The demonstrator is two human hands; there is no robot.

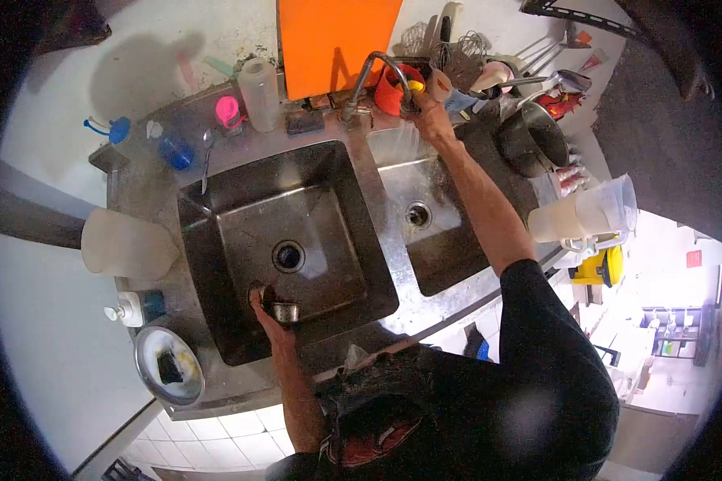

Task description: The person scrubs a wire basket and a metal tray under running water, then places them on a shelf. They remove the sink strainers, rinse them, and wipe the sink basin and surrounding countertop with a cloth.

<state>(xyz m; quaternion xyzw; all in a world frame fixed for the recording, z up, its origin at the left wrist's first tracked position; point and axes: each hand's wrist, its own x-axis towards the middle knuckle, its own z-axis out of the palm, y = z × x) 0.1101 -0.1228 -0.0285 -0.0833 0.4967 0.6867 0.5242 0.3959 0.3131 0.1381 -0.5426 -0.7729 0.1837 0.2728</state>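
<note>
My left hand (269, 314) is low inside the large sink basin (196, 276), near its front wall. Its fingers are closed around a small metal cup (285, 312). Across the counter, my right hand (431, 120) reaches to the back edge, above the smaller basin (437, 248). Its fingers are closed at the end of the curved faucet spout (375, 61). Right behind that hand stands an orange-red container (389, 94) with something yellow in it.
A metal pot (531, 138) and clear plastic pitchers (573, 215) stand on the right. To the left are a large translucent container (128, 244), a soap pump bottle (128, 309) and a metal bowl (146, 370) with a sponge in suds. A spoon (208, 160) lies by the large basin's back-left corner.
</note>
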